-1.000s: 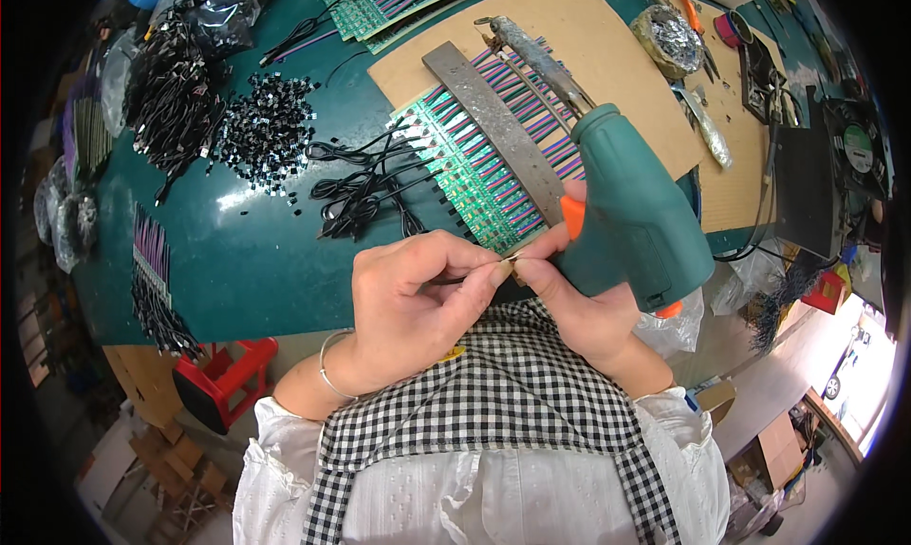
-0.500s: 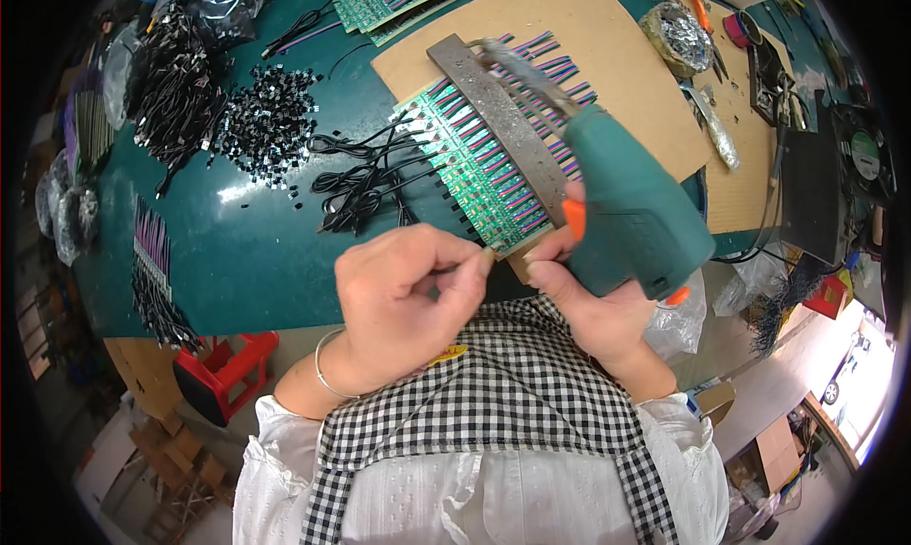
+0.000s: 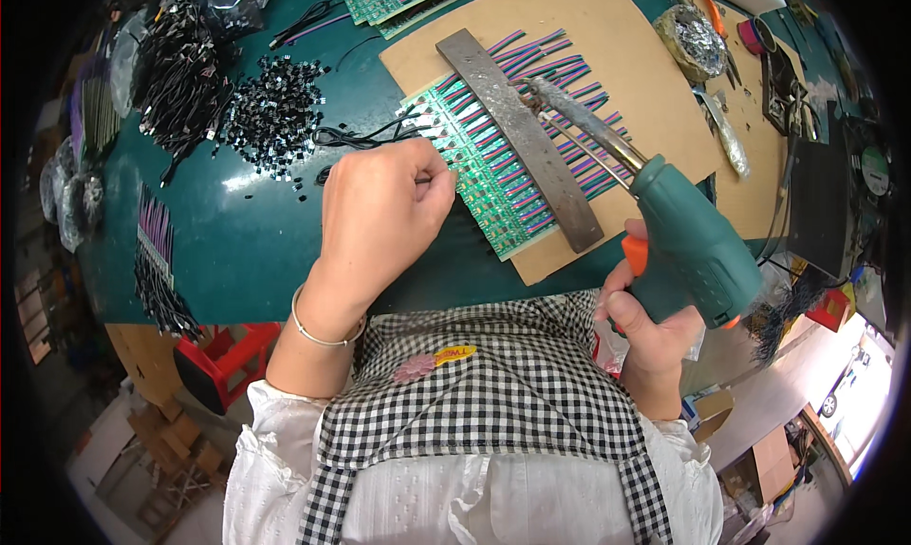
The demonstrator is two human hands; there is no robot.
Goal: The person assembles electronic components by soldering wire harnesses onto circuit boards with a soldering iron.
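My right hand (image 3: pixel 650 327) is wrapped around the grip of a green soldering gun (image 3: pixel 688 236) with an orange trigger. Its metal tip reaches over a flat metal bar (image 3: pixel 517 137). That bar lies slantwise across a green circuit board panel (image 3: pixel 489 203) and its rows of thin multicoloured wires (image 3: pixel 607 141). At the panel's left edge, my left hand (image 3: pixel 384 208) is closed with fingertips pinched together; whatever they hold is hidden. Black cables (image 3: pixel 356 137) run to the panel's upper left part, partly behind this hand.
The panel lies on a brown board (image 3: pixel 588 32) on the green table (image 3: pixel 256 251). Left are a heap of small black connectors (image 3: pixel 275 113), bundled black cables (image 3: pixel 180 89) and a wired strip (image 3: pixel 157 260). Right are a foil-filled holder (image 3: pixel 693 42) and a foil-wrapped tool (image 3: pixel 726 141).
My left hand has moved up and left from the panel's near corner to its left edge. My right hand has shifted right and down with the soldering gun, away from that corner.
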